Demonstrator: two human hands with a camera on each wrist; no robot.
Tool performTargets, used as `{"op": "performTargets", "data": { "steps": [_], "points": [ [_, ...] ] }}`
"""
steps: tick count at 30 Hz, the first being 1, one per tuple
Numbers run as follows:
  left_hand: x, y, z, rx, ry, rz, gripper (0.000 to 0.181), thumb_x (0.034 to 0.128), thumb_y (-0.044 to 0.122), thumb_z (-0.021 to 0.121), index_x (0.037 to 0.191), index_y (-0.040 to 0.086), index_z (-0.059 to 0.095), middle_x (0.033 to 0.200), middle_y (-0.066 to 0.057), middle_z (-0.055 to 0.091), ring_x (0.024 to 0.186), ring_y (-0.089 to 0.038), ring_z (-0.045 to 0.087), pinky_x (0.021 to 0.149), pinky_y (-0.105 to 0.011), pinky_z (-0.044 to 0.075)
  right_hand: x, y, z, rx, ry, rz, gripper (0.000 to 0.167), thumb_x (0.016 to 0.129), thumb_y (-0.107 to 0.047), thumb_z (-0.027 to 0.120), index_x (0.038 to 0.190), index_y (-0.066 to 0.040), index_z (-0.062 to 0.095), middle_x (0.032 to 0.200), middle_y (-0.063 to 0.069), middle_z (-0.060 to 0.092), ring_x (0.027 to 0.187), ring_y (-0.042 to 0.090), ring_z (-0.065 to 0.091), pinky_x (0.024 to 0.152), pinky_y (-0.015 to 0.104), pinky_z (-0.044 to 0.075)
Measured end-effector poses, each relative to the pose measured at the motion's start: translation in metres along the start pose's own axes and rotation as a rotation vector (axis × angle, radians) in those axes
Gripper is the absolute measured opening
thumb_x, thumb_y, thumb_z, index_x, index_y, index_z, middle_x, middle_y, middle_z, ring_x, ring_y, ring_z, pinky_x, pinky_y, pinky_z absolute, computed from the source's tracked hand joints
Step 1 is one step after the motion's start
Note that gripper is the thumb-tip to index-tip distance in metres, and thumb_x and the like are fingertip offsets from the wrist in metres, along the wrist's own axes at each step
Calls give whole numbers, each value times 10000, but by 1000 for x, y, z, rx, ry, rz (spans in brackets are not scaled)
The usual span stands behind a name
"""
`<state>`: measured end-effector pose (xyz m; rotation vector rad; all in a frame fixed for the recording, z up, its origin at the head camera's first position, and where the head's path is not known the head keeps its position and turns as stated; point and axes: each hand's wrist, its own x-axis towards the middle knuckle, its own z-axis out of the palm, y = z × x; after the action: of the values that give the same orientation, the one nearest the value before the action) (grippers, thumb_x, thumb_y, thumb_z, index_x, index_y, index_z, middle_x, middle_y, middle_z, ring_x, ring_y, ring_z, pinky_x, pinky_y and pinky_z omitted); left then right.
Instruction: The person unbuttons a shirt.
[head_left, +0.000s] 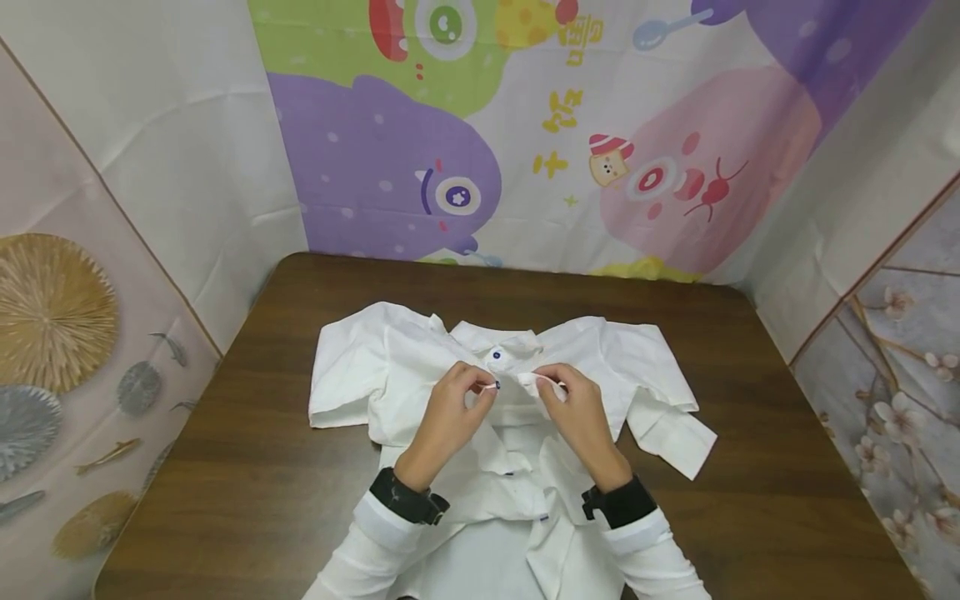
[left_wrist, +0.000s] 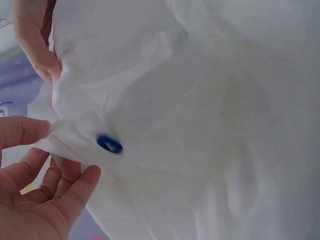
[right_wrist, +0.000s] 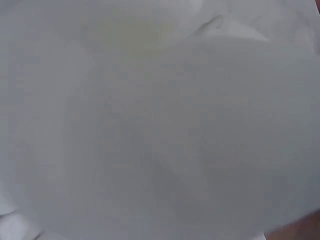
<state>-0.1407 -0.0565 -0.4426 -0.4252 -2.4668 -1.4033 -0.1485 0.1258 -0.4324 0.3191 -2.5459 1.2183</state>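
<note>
A white shirt [head_left: 420,358] with blue buttons lies spread on the table, its collar at the far side. My left hand [head_left: 453,408] pinches one front edge of it beside a blue button [left_wrist: 109,144], just below the collar. Across the opening, my right hand [head_left: 581,412] grips the other front edge between thumb and fingers. Both edges are lifted a little, with a gap between the hands. One more button [head_left: 497,355] shows at the collar. In the right wrist view, white cloth [right_wrist: 165,125] fills nearly everything and hides the right hand.
The brown wooden table [head_left: 240,417] runs beneath the shirt. A cuffed sleeve end [head_left: 671,429] sticks out at the right. Behind the table hangs a cloth with cartoon monsters [head_left: 397,175], and pale patterned curtains [head_left: 172,150] flank both sides.
</note>
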Motion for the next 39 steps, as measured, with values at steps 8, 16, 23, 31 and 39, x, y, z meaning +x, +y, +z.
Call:
{"op": "performTargets", "data": {
  "steps": [8,16,23,31,39],
  "points": [
    [-17,-14,2,48,-39,-43,33,812,61,641,842,50,635,836,-54,571,791,-189,587,721,-299,473,-18,20,4,-129,-90,-43,72,826,-56,630,872,-79,680,867,55,679,816,202,630,743,381,493],
    [-32,-29,5,70,-109,-125,38,820,68,651,837,51,621,842,-63,577,799,-208,595,722,-303,480,-40,35,17,-377,-225,-64,53,831,-105,627,836,-135,671,807,-4,630,740,168,624,664,317,496],
    [-42,-36,5,26,-139,-175,53,807,53,645,837,17,621,834,-75,580,800,-204,576,750,-338,498,-50,44,26,-476,-330,-28,66,862,-101,586,833,-123,641,781,-6,603,636,131,572,552,242,444],
    [-45,-40,4,0,-122,-154,48,798,0,641,819,34,615,837,-82,589,819,-217,589,753,-328,510,-38,32,24,-455,-368,-23,76,836,-32,550,844,-77,611,811,31,537,708,178,545,639,306,450],
    [-45,-41,6,-7,-112,-140,69,785,-15,647,816,40,618,826,-63,583,803,-211,588,750,-315,510,-13,3,35,-372,-366,-71,155,869,-112,553,980,-33,628,924,91,559,900,285,549,805,415,433]
  ]
}}
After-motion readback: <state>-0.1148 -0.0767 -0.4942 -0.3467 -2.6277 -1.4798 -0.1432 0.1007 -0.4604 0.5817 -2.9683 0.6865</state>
